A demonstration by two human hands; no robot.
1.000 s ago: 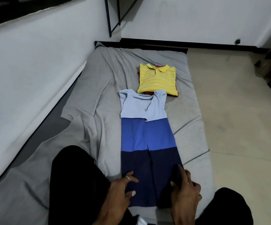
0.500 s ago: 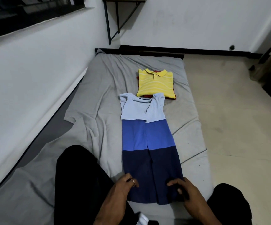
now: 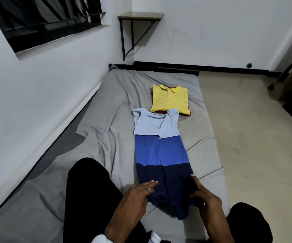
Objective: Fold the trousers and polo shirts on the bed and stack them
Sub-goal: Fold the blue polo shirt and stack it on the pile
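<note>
A polo shirt [image 3: 161, 151] in light blue, mid blue and navy bands lies lengthwise on the grey bed [image 3: 120, 106], collar away from me, sleeves folded in. My left hand [image 3: 138, 195] pinches the left corner of its navy hem, with the fingers stretched over the cloth. My right hand [image 3: 204, 199] grips the right corner, index finger pointing along the fabric. Between the hands the hem is bunched and raised off the sheet. Beyond the collar, a folded yellow striped polo [image 3: 169, 100] sits on a folded red garment [image 3: 185, 114].
My black-clad legs [image 3: 89, 190] kneel on the mattress on either side of the hem. A white wall with a barred window [image 3: 42, 20] runs along the left. A small wall shelf [image 3: 140, 16] hangs in the far corner. Beige floor [image 3: 246, 128] lies right of the bed.
The hem lay flat under my hands before; now both hands have taken it at the corners and lifted it into a bunch. My view has tilted upward.
</note>
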